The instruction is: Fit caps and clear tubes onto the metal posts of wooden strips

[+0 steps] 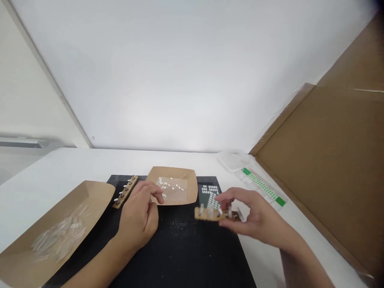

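Observation:
My right hand (255, 218) holds a narrow brown strip board (210, 214) with several small clear parts standing on it, just above the right edge of the black mat (180, 248). My left hand (141, 214) reaches with curled fingers into the near edge of a small brown paper tray (192, 176) that holds several small white pieces (171, 185). Whether its fingertips pinch a piece is hidden. A second brown strip board (125, 191) lies on the mat to the left of that hand.
A larger brown paper tray (96, 192) with clear plastic pieces (60, 236) sits at the left. A dark sheet with white dots (210, 191) lies beside the small tray. A green-and-white strip (264, 186), a clear lid (234, 160) and a cardboard panel (330, 160) stand at the right.

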`<state>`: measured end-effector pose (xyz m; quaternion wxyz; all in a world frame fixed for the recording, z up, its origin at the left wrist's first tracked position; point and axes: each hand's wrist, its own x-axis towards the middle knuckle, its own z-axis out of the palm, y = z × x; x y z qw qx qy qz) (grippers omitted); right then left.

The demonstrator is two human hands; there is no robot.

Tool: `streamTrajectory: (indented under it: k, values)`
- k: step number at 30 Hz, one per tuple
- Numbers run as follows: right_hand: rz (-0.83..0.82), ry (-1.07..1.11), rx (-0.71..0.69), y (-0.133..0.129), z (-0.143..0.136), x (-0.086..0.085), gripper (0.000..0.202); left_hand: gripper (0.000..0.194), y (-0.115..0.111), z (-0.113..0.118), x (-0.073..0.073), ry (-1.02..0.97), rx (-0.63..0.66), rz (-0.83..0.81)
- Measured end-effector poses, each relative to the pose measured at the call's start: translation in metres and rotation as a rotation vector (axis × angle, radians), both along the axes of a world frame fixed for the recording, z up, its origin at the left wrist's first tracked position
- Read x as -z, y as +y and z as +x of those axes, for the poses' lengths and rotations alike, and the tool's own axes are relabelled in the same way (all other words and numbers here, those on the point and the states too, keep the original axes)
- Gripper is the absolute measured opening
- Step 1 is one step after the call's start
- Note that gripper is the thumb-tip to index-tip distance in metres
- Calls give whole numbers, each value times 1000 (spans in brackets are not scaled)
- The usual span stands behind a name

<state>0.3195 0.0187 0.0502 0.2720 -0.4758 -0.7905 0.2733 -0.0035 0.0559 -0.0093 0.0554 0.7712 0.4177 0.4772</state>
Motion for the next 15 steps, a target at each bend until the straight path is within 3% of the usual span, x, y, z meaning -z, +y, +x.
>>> streamTrajectory:
  k: [3, 6, 11, 15]
  values:
    - [2, -97, 246, 6, 34, 4, 37, 33, -1, 0, 4, 59, -15, -54]
    - [-12, -181, 385, 12, 60, 17, 39, 31, -4, 2, 5, 142, 50, -75]
    - [-65, -283, 461, 19, 81, 34, 42, 35, -7, 9, 5, 290, 213, -113]
    - [-140, -315, 460, 19, 83, 37, 43, 26, -5, 13, 5, 367, 242, -99]
